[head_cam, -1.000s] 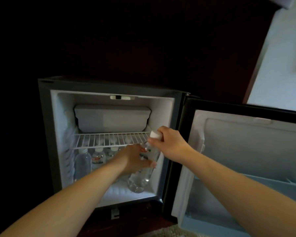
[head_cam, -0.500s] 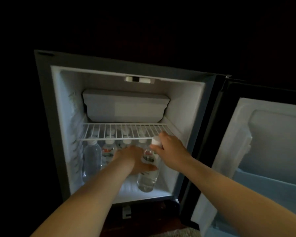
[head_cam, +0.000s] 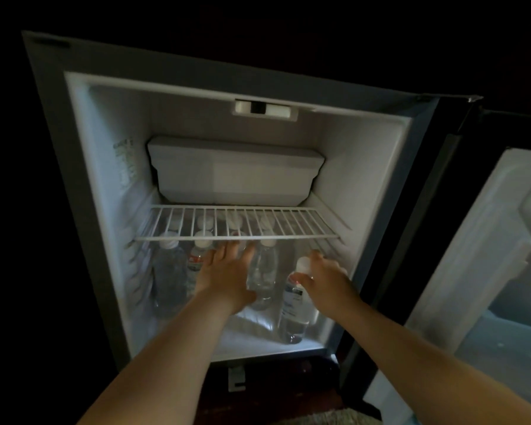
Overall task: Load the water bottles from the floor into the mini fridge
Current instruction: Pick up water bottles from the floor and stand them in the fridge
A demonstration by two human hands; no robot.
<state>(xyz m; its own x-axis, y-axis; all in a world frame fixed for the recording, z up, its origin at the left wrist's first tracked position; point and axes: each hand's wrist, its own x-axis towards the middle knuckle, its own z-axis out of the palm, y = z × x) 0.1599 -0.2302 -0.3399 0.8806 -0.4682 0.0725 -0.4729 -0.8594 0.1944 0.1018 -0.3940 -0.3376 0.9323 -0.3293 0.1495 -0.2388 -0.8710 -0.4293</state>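
Since half a second ago the left hand (head_cam: 224,271) has come off the body of the water bottle (head_cam: 293,314) and shifted to its 9 o'clock side. The view has also closed in on the mini fridge (head_cam: 83,179).

Below the wire shelf (head_cam: 236,223) a row of bottles stands on the fridge floor. A far-left bottle (head_cam: 169,271) has a red-labelled bottle (head_cam: 195,262) at its 3 o'clock, and a clear bottle (head_cam: 262,271) stands further along. White caps (head_cam: 204,220) of a back row show through the shelf bars. A white freezer box (head_cam: 236,170) sits at 12 o'clock above the shelf.

The water bottle is at the front right of the lower compartment, at 4 o'clock of the clear bottle, its base down at the fridge floor and its top leaning slightly toward 1 o'clock. The right hand (head_cam: 328,280) meets it from 3 o'clock, fingers curled round its white cap (head_cam: 304,265) and neck. The left hand is spread flat, fingers straight and pointing to 12 o'clock. The clear bottle is right at its 3 o'clock edge, but whether they touch cannot be told.

The door (head_cam: 488,256) hangs open at 3 o'clock of the cabinet, with a pale door bin (head_cam: 518,338) low on it. At 6 o'clock under the fridge lie a dark wooden floor (head_cam: 273,381) and a strip of pale rug (head_cam: 328,418). The room around is dark.
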